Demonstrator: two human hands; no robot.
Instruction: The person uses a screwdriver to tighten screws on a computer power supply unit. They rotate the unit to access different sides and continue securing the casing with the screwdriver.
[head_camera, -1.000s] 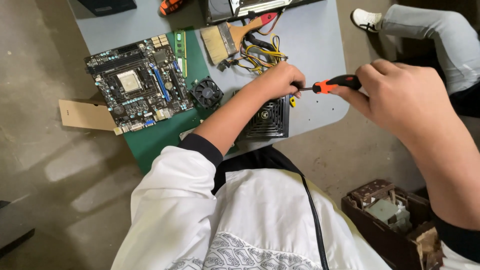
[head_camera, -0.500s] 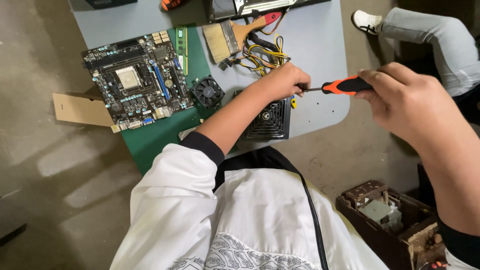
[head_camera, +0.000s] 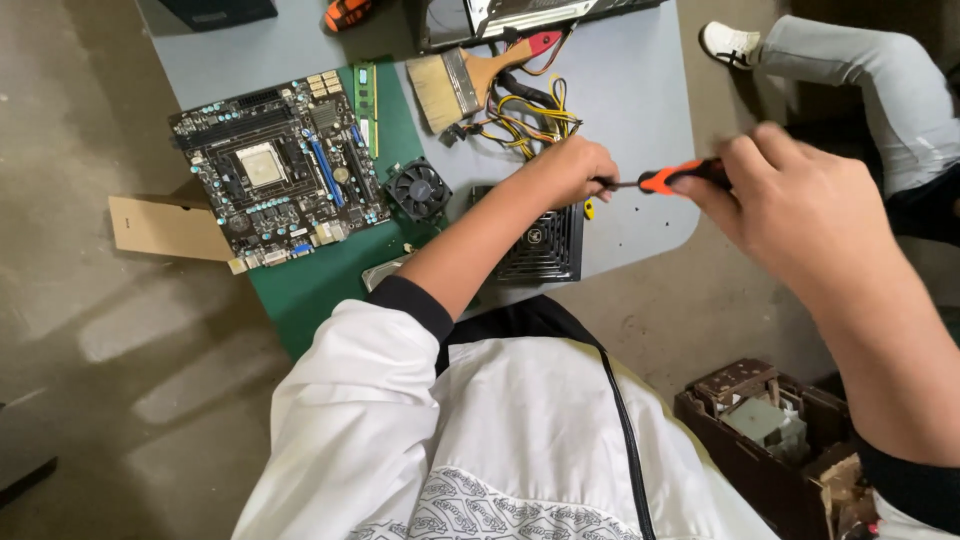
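My right hand (head_camera: 800, 210) grips the orange and black handle of a screwdriver (head_camera: 668, 180), held level over the grey table (head_camera: 640, 90). The shaft points left to my left hand (head_camera: 572, 168), which is closed around its tip end. Under my left hand lies a black power supply box with a grille (head_camera: 540, 245), with a bundle of yellow and black cables (head_camera: 520, 115) behind it.
A motherboard (head_camera: 275, 170) lies on a green mat (head_camera: 300, 290) at the left, with a small black fan (head_camera: 417, 188) and a memory stick (head_camera: 366, 95) beside it. A paintbrush (head_camera: 462, 80) lies further back. Another person's leg (head_camera: 870, 80) shows upper right, and a box of parts (head_camera: 780, 440) stands on the floor.
My right hand has drifted slightly right and down with the screwdriver, while my left hand has stayed at the tip.
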